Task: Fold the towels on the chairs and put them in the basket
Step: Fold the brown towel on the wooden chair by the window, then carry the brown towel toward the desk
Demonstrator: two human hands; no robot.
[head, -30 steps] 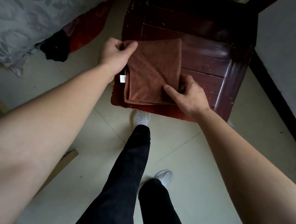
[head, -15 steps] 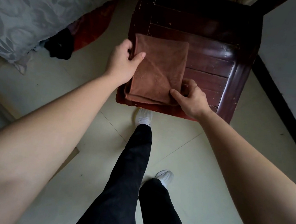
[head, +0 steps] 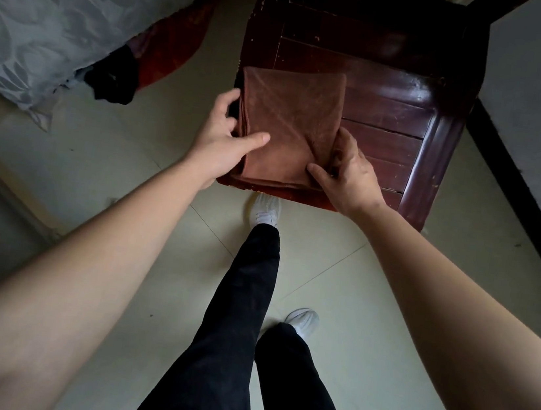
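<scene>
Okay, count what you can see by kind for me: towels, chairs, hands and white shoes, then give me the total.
Towels: 1, brown towel
Chairs: 1, wooden chair
Hands: 2, left hand, right hand
White shoes: 2, front shoe, rear shoe
Total: 6

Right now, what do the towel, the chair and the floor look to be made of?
The towel looks like soft brown cloth, perhaps microfibre: matte, fuzzy, limp folds. The chair seems varnished dark wood: glossy slats, chipped edges. The floor is probably pale tile: straight joint lines.
</scene>
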